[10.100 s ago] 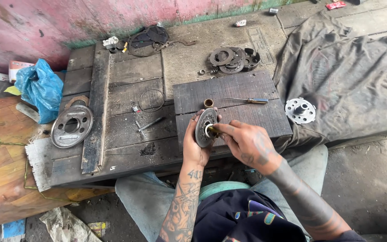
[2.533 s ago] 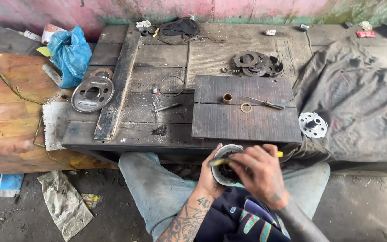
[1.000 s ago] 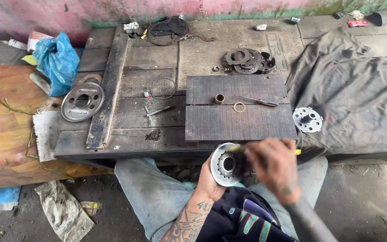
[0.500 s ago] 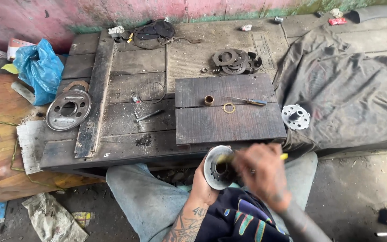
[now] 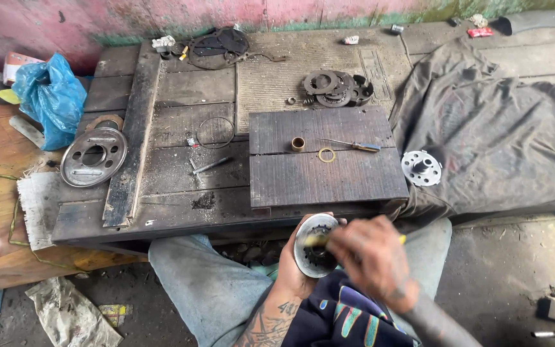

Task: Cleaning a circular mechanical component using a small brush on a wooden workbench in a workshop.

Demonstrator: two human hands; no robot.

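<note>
Gripping a toothed metal disc in the left hand, just below the desk. Pinching a yellow-handled tool against it with the blurred right hand.

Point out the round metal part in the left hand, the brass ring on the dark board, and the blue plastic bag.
round metal part point(image 5: 313, 247): head view, on its toothed centre.
brass ring point(image 5: 326, 155): head view, on the ring's rim.
blue plastic bag point(image 5: 49, 99): head view, on the bag's crumpled middle.

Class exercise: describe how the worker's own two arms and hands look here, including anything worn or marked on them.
Both hands, left hand and right hand, are bare, no gloves. Both forearms are uncovered and carry dark tattoos; no watch or rings are visible. The right hand is motion-blurred.
</note>
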